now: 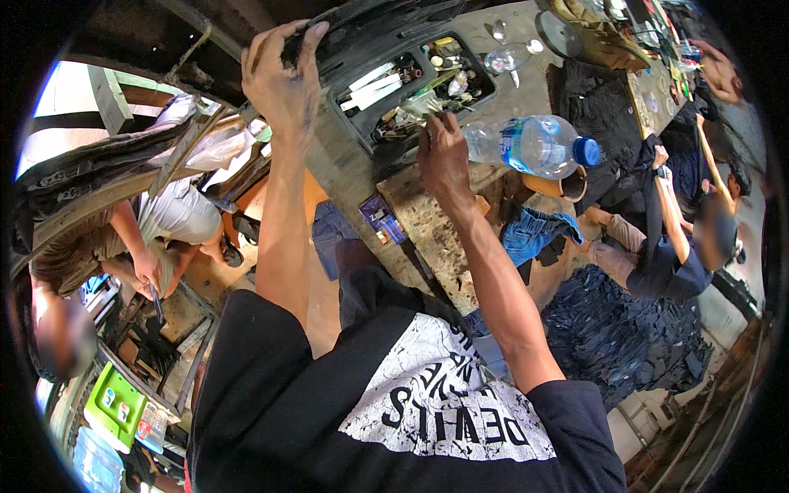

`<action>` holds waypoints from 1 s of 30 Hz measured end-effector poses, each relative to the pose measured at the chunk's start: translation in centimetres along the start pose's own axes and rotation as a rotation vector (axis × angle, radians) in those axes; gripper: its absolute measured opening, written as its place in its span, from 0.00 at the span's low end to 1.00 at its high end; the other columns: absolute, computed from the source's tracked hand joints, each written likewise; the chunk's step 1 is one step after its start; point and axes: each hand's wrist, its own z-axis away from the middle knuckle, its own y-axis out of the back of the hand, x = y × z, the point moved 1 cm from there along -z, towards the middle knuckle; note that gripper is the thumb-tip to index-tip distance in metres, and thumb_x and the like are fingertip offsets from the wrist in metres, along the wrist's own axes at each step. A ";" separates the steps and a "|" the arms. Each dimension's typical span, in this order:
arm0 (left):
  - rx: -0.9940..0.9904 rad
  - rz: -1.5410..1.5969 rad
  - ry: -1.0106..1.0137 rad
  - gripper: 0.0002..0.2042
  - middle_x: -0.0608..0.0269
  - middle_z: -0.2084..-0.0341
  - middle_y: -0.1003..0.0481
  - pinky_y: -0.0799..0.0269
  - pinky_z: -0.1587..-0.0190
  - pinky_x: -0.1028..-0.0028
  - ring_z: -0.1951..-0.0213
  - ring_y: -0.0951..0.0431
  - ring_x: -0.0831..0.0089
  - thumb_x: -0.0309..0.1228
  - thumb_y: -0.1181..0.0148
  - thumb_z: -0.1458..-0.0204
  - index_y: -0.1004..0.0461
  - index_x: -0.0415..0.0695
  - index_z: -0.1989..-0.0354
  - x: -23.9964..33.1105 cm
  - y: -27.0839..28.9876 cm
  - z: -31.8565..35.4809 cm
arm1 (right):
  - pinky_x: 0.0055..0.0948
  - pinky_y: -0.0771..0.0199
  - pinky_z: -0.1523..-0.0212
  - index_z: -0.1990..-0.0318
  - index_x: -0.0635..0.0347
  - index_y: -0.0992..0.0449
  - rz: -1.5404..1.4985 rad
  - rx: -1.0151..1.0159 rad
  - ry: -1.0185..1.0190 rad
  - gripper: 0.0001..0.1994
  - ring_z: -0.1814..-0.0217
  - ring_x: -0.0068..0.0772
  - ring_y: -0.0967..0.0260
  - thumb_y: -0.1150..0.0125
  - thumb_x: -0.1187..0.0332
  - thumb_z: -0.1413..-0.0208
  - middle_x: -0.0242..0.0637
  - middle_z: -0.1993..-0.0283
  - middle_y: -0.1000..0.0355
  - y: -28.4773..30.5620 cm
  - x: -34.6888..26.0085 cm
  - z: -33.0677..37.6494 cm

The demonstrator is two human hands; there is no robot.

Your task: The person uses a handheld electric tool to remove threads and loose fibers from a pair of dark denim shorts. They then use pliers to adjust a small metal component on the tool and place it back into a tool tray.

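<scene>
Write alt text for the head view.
A person's right hand is at an open black box of small items, left hand raised to its left; a clear, blue-capped bottle is further right. Beyond are other people and a dark heap.

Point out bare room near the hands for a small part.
Stained board: bare patch between blue box and right forearm. Grey surface: bare strip between left forearm and black case. Crowded: the case, packed with small items, right hand at its edge; large bottle to that hand's right.
</scene>
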 end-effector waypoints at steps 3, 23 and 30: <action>-0.019 0.030 -0.037 0.13 0.62 0.58 0.16 0.26 0.52 0.64 0.55 0.21 0.64 0.37 0.22 0.46 0.14 0.47 0.55 -0.2 -0.1 0.1 | 0.60 0.23 0.50 0.49 0.65 0.24 0.017 0.028 0.185 0.14 0.53 0.66 0.25 0.35 0.81 0.42 0.56 0.58 0.24 -1.1 1.6 -0.2; -0.016 0.130 0.000 0.23 0.55 0.47 0.24 0.25 0.51 0.71 0.46 0.25 0.64 0.30 0.20 0.48 0.24 0.43 0.47 -1.0 2.5 10.2 | 0.47 0.23 0.39 0.44 0.62 0.19 -0.150 -0.132 -0.099 0.17 0.37 0.56 0.27 0.30 0.75 0.42 0.51 0.37 0.28 0.9 0.7 3.0; -0.262 0.160 -0.101 0.15 0.64 0.54 0.17 0.22 0.54 0.72 0.54 0.18 0.68 0.21 0.23 0.52 0.17 0.46 0.56 0.1 0.5 11.6 | 0.55 0.31 0.36 0.44 0.64 0.20 0.034 -0.275 0.076 0.20 0.39 0.58 0.29 0.36 0.80 0.46 0.51 0.44 0.25 0.8 2.1 -0.7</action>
